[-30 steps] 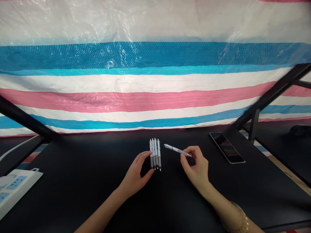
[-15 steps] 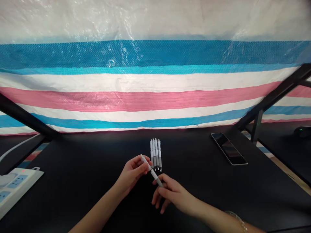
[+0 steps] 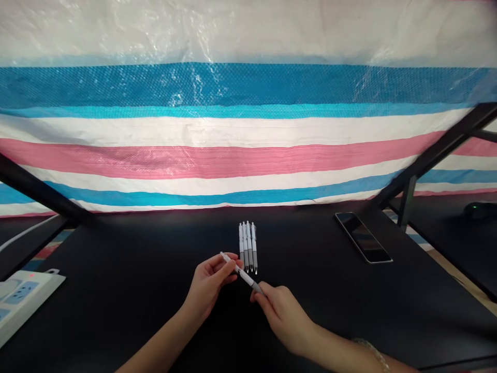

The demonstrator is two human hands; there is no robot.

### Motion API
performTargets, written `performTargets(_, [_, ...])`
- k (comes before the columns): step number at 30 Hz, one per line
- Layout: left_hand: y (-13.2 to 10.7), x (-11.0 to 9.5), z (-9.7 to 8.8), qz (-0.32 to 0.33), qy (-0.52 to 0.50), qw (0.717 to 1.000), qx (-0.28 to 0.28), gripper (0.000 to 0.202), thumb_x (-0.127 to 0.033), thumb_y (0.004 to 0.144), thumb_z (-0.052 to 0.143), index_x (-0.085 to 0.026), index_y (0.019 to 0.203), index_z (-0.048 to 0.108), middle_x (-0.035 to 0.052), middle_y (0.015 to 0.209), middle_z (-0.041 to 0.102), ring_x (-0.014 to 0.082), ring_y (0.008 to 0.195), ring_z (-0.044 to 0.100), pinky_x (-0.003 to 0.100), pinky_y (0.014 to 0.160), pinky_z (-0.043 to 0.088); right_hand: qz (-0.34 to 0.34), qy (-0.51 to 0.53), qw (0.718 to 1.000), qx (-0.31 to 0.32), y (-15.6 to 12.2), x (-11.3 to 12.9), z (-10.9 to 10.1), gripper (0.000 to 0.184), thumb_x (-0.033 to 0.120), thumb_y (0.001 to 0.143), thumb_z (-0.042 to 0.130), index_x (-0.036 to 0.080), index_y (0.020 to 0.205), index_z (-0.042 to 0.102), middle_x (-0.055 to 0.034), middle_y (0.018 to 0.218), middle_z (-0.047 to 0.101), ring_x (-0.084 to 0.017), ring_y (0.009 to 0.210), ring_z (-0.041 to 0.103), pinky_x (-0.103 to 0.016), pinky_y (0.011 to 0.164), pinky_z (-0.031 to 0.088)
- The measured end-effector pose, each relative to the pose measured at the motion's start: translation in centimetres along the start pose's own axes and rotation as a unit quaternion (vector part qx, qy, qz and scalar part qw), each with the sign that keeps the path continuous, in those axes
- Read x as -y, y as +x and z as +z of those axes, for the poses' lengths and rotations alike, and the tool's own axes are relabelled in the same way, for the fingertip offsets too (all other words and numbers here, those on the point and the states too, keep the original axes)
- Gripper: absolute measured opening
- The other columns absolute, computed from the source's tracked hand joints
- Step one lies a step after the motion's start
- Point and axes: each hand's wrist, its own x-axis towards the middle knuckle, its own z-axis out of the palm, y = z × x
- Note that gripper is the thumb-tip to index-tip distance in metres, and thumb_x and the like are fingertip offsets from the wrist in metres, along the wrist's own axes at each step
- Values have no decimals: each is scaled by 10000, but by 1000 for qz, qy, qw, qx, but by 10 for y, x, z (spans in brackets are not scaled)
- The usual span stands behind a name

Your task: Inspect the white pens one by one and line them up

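Note:
A white pen [image 3: 247,278] with a grey grip is held slantwise above the table between both hands. My left hand [image 3: 212,280] pinches its clip end between thumb and fingers. At the other end, the fingers of my right hand [image 3: 285,316] are closed round the grey grip, hiding the tip. Just beyond the hands, several matching white and grey pens [image 3: 248,246] lie side by side in a row, tips toward me.
On the right of the black table [image 3: 147,243] lies a smartphone [image 3: 364,237]. A white power strip [image 3: 29,300] is at the left edge. Black frame bars [image 3: 427,155] slant up at both sides, and a striped plastic sheet [image 3: 233,160] hangs behind.
My right hand's fingers, loosely spread before, have closed round the pen's grip. The pen has tipped flatter, its clip end moving slightly left and down.

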Motion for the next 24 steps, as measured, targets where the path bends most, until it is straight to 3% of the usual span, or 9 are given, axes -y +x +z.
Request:
performTargets(4, [-2,1,2,15,-4,1000,-17,240,-305,670,748,-141,836,692,62,787,731,136,717,653,199,666,522,-6,-70,997,-26,2,-1,-2,299,388,905,324,199,790,525,-8,620,518,-106,503,430,-248,523,244])
performTargets(7, [-3,1,2,40,-3,999,-14,226,-316,714,712,-155,870,682,48,787,718,129,713,635,213,692,515,7,77,997,26,5,1,-3,335,465,890,336,196,876,536,10,585,507,-96,477,431,-224,489,283])
performTargets(9, [-4,1,2,62,-3,998,-10,219,-328,748,680,-168,897,673,37,788,703,128,721,620,218,692,510,53,249,962,103,6,0,-2,433,533,881,288,177,932,529,21,542,501,-87,416,418,-205,428,309])
performTargets(11, [-4,1,2,72,-8,997,-3,220,-331,760,666,-171,910,666,36,786,688,132,730,607,230,694,508,108,379,906,154,7,-3,0,475,561,868,278,154,893,522,25,513,498,-75,366,403,-188,373,312])
performTargets(14, [-4,1,2,76,-15,997,2,224,-325,764,662,-164,920,662,43,792,671,143,749,594,255,713,506,146,454,864,160,9,-8,-1,350,503,810,482,154,838,492,27,534,532,-61,374,438,-162,366,333])
performTargets(16, [-4,1,2,75,-20,997,-5,223,-327,773,650,-163,925,660,46,805,662,148,763,588,265,717,505,148,469,856,160,11,-10,-2,346,468,777,559,154,906,489,8,586,585,-70,407,487,-156,377,356])
performTargets(20, [-3,1,2,64,-38,997,-21,224,-332,775,643,-164,922,664,40,786,638,144,761,569,253,696,496,147,475,844,200,12,-10,-4,461,556,823,431,112,891,534,-67,630,632,-110,475,566,-168,382,387])
performTargets(24, [-3,1,2,63,-47,997,-22,224,-330,773,644,-165,923,665,34,766,624,138,738,555,239,666,485,149,450,861,186,12,-9,-3,380,468,721,630,148,873,493,-28,625,630,-120,504,584,-167,397,410])
